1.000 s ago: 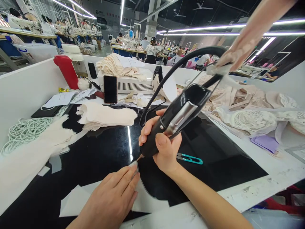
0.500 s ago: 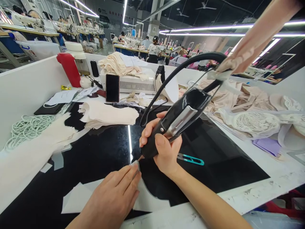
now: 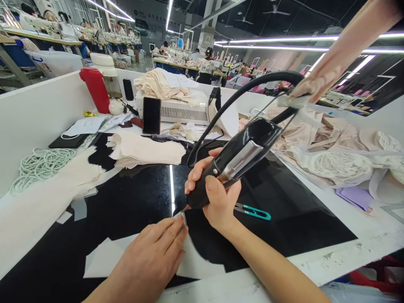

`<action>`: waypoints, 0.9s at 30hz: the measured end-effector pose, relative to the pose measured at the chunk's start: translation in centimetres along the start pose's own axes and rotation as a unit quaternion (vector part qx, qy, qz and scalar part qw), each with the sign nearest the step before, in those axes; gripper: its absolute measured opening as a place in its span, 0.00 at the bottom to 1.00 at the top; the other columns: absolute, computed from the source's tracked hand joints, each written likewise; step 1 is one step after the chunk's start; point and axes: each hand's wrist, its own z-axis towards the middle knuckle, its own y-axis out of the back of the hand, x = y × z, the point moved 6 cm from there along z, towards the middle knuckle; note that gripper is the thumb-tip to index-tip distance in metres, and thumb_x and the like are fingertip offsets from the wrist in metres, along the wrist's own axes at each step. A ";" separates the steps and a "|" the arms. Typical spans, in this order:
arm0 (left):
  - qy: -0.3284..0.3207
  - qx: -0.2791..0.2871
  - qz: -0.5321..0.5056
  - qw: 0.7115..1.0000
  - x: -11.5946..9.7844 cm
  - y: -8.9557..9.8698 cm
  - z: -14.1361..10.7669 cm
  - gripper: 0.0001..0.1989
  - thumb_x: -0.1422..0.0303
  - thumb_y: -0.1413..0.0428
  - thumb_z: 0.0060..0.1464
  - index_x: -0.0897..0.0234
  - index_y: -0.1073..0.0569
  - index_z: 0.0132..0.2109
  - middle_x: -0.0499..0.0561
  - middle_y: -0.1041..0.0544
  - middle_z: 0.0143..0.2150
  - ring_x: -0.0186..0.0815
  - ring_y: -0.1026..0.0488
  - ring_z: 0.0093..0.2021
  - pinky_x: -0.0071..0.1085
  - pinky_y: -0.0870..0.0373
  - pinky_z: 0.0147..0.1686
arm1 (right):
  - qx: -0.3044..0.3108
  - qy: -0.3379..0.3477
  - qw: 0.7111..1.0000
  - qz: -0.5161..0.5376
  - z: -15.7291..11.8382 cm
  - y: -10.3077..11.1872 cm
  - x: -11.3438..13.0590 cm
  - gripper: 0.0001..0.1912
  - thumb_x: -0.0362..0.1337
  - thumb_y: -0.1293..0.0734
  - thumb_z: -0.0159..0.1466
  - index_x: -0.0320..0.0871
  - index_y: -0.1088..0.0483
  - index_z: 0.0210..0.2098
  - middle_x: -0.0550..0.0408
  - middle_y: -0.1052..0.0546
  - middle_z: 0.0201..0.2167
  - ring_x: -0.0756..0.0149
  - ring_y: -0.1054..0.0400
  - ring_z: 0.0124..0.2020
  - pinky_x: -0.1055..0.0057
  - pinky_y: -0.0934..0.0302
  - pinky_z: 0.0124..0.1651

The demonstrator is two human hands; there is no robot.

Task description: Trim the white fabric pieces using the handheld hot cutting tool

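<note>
I judge I'm mid-cut: my right hand [image 3: 217, 198] is closed around the black corded cutting tool [image 3: 235, 162], its tip down at the pale fabric piece [image 3: 195, 261] on the black table [image 3: 132, 202]. My left hand [image 3: 151, 261] lies flat and open, fingers pinning that piece just beside the tip. Next calls for steady guiding along the edge. Teal thread snips [image 3: 252, 210] lie near my wrist; stacked fabric [image 3: 145, 153] sits beyond.

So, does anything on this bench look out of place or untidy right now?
Mostly clutter. Loose offcuts lie scattered on the black mat, and the teal snips sit right by the right hand gripping the black cutter. The left hand pins the white piece. Nothing looks damaged.
</note>
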 end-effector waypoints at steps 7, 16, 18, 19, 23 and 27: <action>0.000 0.002 0.002 1.000 0.0 0.0 0.1 0.19 0.71 0.56 0.75 0.70 0.24 0.60 0.54 0.20 0.60 0.41 0.23 0.55 0.37 0.28 0.49 | -0.017 -0.013 1.000 0.012 0.0 0.0 0.1 0.25 0.48 0.24 0.62 0.52 0.38 0.51 0.63 0.26 0.30 0.69 0.31 0.23 0.69 0.32 0.25; 0.003 0.024 -0.001 1.000 -0.2 -0.3 0.0 0.19 0.70 0.58 0.75 0.69 0.25 0.60 0.55 0.20 0.59 0.41 0.23 0.55 0.38 0.28 0.48 | 0.004 -0.008 1.000 0.019 -0.5 -0.5 -0.4 0.24 0.48 0.24 0.63 0.53 0.36 0.51 0.63 0.26 0.31 0.70 0.31 0.23 0.70 0.32 0.25; 0.002 0.028 -0.003 1.000 -0.2 -0.3 0.1 0.19 0.71 0.58 0.75 0.69 0.25 0.60 0.55 0.20 0.59 0.41 0.24 0.55 0.38 0.28 0.48 | 0.004 -0.007 1.000 0.009 -0.5 -0.5 -0.5 0.24 0.48 0.25 0.63 0.53 0.37 0.51 0.63 0.27 0.31 0.70 0.32 0.23 0.70 0.32 0.24; 0.002 0.027 -0.003 1.000 -0.2 -0.3 0.1 0.19 0.71 0.58 0.75 0.69 0.25 0.60 0.55 0.20 0.59 0.41 0.24 0.55 0.38 0.28 0.49 | 0.003 -0.007 1.000 0.006 -0.6 -0.5 -0.5 0.23 0.48 0.25 0.63 0.53 0.37 0.51 0.63 0.27 0.30 0.70 0.32 0.22 0.70 0.32 0.24; 0.004 0.025 -0.001 1.000 -0.1 -0.2 0.2 0.20 0.71 0.59 0.75 0.69 0.24 0.59 0.55 0.20 0.58 0.41 0.23 0.54 0.39 0.27 0.48 | 0.009 -0.008 1.000 0.012 -0.6 -0.6 -0.4 0.20 0.45 0.26 0.65 0.53 0.37 0.50 0.63 0.26 0.31 0.70 0.32 0.23 0.70 0.32 0.26; -0.003 0.029 -0.011 1.000 0.0 -0.1 0.4 0.20 0.71 0.59 0.75 0.69 0.24 0.58 0.55 0.20 0.58 0.42 0.23 0.54 0.39 0.28 0.48 | 0.006 -0.014 1.000 0.009 -0.2 -0.5 -0.1 0.23 0.48 0.24 0.63 0.52 0.37 0.50 0.63 0.26 0.31 0.70 0.31 0.23 0.70 0.33 0.26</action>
